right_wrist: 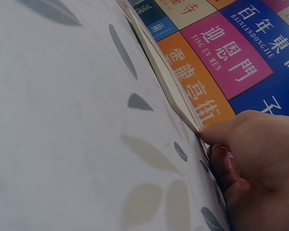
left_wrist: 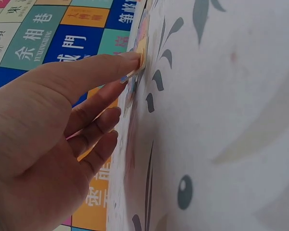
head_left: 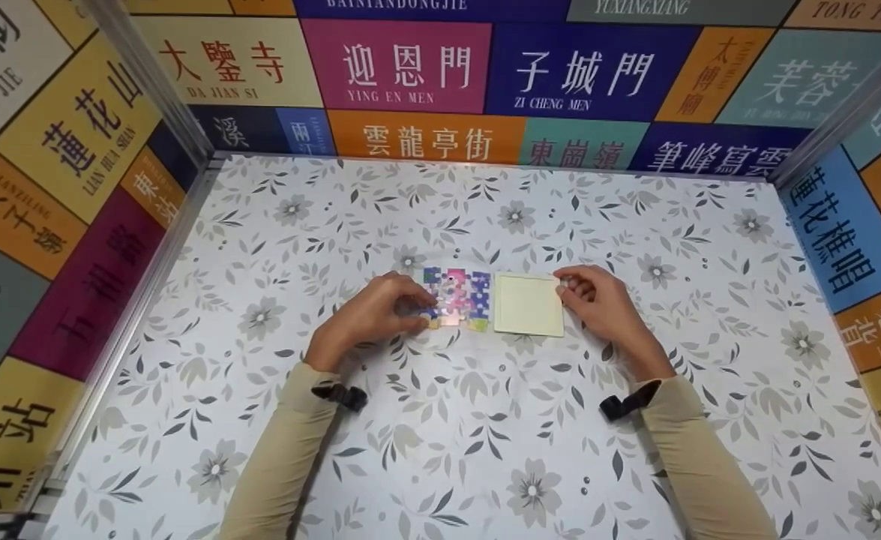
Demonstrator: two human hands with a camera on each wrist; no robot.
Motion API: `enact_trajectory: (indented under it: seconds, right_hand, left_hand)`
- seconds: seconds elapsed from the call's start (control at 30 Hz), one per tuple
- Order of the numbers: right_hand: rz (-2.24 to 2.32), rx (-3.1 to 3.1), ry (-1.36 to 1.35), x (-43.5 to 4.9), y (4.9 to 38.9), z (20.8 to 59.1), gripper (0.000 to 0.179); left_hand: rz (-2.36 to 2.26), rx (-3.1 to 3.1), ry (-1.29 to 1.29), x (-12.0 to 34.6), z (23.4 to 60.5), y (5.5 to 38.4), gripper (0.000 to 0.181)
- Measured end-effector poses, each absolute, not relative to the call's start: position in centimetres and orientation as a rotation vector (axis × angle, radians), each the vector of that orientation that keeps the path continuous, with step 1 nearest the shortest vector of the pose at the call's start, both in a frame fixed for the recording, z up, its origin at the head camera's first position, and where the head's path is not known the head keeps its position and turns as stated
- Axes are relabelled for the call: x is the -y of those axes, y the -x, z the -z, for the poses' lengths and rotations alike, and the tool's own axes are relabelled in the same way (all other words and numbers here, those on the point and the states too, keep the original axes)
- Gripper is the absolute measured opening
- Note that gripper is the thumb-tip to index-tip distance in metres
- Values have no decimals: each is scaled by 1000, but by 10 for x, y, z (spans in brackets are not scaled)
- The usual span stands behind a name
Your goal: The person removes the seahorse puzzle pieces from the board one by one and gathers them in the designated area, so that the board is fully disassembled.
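Note:
A small jigsaw puzzle (head_left: 456, 298) in pink, purple and blue, with yellow bits along its near edge, lies flat on the table. My left hand (head_left: 382, 309) is at its left side, thumb and forefinger pinching the edge; in the left wrist view the thumb tip presses a yellow piece (left_wrist: 142, 54) while the other fingers curve loosely. Right beside the puzzle is a pale cream square tray (head_left: 528, 304) with a thin raised rim. My right hand (head_left: 597, 300) grips the tray's right edge near its far corner between thumb and fingers, which are partly hidden in the right wrist view.
The table (head_left: 455, 442) wears a white cloth printed with grey leaves and flowers. Upright panels of coloured blocks with lettering, such as the back panel (head_left: 403, 67), enclose it at the back and both sides. Dark straps (head_left: 624, 403) circle both wrists.

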State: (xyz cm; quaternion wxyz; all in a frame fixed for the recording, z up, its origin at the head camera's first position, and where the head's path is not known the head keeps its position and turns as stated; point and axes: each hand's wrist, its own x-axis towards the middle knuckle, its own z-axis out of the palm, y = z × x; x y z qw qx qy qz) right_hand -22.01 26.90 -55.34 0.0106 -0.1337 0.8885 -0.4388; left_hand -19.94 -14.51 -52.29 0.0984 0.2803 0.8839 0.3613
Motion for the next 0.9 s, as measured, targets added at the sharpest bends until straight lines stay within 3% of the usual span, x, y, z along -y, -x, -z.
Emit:
enact_trajectory:
  seconds: [0.3,0.9]
  right_hand:
    - [1374,-2767,403,-269,221,556,28]
    - [1370,-2771,400,-268,221,553,27]
  left_hand:
    - [-1054,-2630,-842,146,523,200,45]
    - [-1041,-2641,-799,148,522,199,46]
